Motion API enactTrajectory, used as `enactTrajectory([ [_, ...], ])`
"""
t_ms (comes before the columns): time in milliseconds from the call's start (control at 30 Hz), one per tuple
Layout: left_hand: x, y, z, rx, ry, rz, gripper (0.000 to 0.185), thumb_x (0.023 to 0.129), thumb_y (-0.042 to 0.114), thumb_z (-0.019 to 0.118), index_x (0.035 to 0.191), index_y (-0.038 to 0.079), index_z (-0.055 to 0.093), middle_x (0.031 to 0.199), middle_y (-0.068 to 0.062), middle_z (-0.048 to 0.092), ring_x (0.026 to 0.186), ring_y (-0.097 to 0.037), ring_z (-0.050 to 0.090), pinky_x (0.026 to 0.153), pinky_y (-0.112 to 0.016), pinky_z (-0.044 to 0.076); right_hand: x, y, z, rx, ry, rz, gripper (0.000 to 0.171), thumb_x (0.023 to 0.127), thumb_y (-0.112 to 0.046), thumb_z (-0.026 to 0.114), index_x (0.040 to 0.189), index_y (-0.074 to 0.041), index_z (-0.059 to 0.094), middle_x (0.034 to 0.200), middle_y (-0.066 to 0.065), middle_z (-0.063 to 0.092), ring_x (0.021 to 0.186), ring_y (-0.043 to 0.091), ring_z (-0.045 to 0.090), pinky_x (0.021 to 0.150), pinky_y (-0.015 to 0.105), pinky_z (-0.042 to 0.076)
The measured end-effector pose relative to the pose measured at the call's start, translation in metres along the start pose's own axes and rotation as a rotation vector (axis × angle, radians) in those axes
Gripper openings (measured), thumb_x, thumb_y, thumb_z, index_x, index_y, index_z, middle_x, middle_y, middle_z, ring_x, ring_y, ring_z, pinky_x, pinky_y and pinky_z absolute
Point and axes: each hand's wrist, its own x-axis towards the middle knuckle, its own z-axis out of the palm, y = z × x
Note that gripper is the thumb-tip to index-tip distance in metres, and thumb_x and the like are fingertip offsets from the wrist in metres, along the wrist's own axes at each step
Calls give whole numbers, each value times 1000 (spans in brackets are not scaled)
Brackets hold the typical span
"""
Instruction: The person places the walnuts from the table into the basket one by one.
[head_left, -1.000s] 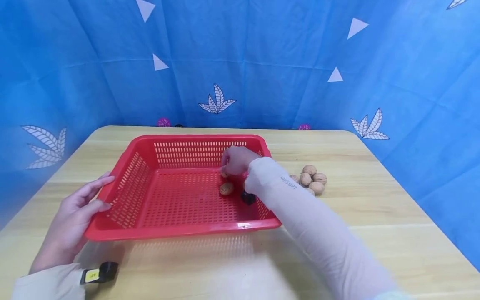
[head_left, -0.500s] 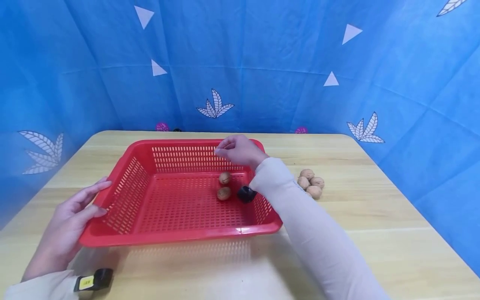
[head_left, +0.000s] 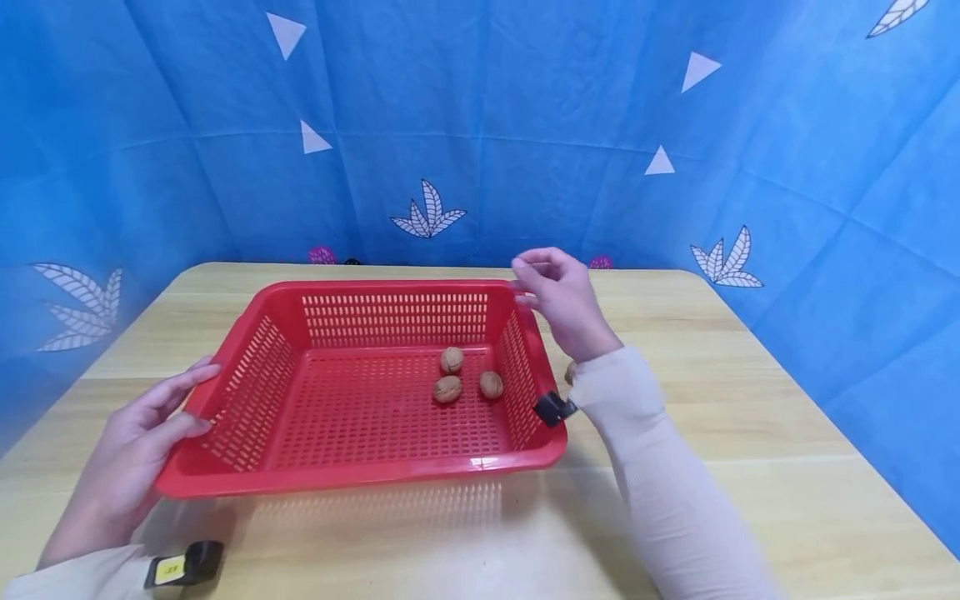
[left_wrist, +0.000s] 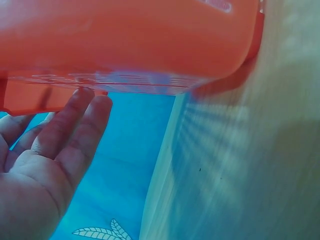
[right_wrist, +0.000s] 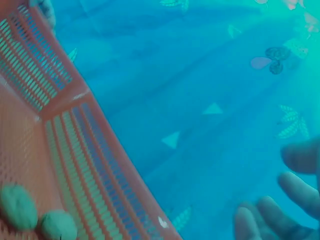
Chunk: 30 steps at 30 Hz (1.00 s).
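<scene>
Nearest the viewer, at the front left of the counter point(head_left: 750, 467), a small black and yellow tag point(head_left: 183, 567) sits by the left sleeve. Just beyond it the left hand point(head_left: 138, 450) rests with straight, relaxed fingers against the left rim of the red basket point(head_left: 225, 479), grasping nothing; the left wrist view shows those fingers point(left_wrist: 75, 130) touching the underside edge of the basket's rim point(left_wrist: 125, 45), with the wooden counter point(left_wrist: 240, 165) running off beside it.

The basket lies between the two hands, flat on the counter, its slotted walls sloping outward. Inside it, toward the right hand's side, three walnuts lie on the floor: one nearer the front point(head_left: 447, 389), one just to its right point(head_left: 491, 384), and one a little farther back point(head_left: 452, 360). The front two lie close together; whether any touch cannot be told. The right wrist view shows two of the walnuts point(right_wrist: 37, 215) low against the basket's slotted wall point(right_wrist: 90, 165).

At the basket's right rim a small black device point(head_left: 551, 408) hangs from the right wrist. A further walnut point(head_left: 572, 372) peeps out on the counter behind the right sleeve, mostly hidden.

Farther back, the right hand point(head_left: 562, 296) hovers above the basket's far right corner, released, its fingers loosely bent and holding nothing; in the right wrist view its fingertips point(right_wrist: 300, 160) hang free against the blue patterned backdrop point(head_left: 480, 125), which closes off the counter behind both hands.
</scene>
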Motion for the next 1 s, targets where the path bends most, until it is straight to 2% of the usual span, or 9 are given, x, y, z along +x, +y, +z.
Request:
enactTrajectory([
  [167, -2, -1, 1, 22, 17, -23, 56, 97, 3, 55, 147, 27, 43, 156, 10, 23, 92, -1, 65, 64, -34, 58, -15, 6, -22, 87, 210, -47, 18, 97, -10, 59, 113, -2, 55, 105, 10, 56, 86, 17, 63, 81, 30, 55],
  [400, -3, -2, 2, 34, 21, -38, 57, 97, 3, 55, 147, 28, 43, 153, 8, 26, 90, -3, 66, 62, -35, 59, -42, 15, -56, 89, 404, -17, 13, 99, -11, 55, 112, -11, 55, 111, 6, 54, 92, 15, 60, 80, 24, 54],
  [767, -4, -6, -2, -18, -6, -10, 54, 98, -2, 51, 142, 29, 50, 152, 11, 30, 92, -7, 67, 63, -36, 59, -80, 52, -97, 145, 551, 156, 16, 99, -12, 55, 113, -18, 49, 117, 3, 46, 100, 16, 54, 79, 20, 52],
  [867, -2, -6, -1, -36, -13, 3, 53, 98, -2, 49, 142, 27, 51, 151, 10, 32, 93, -7, 66, 63, -36, 59, -85, 61, -103, 158, 589, 166, 18, 99, -13, 54, 115, -19, 48, 116, 1, 45, 100, 16, 53, 79, 20, 52],
  [1000, -1, -3, -1, -43, -13, 11, 52, 98, -3, 49, 141, 27, 51, 152, 11, 30, 93, -7, 67, 63, -37, 59, -88, 70, -103, 121, 607, 204, 20, 99, -14, 54, 116, -22, 45, 121, 2, 44, 106, 16, 51, 86, 24, 51],
])
